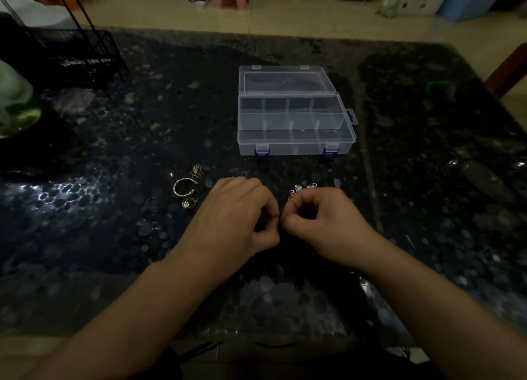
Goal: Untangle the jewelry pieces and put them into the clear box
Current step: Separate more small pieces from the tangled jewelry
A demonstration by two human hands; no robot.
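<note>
Both hands meet over the table's (427, 180) middle: my left hand (231, 217) and right hand (322, 223) pinch fingertips together on a thin chain (302, 190) trailing beyond my right knuckles; the clear box (293, 117) lies open farther toward the far edge.

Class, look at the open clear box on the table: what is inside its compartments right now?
The clear box shows only its own dividers; no jewelry is visible inside. The gold ring and the other pieces lie on the table nearer the person. Dim light could hide something tiny.
</note>
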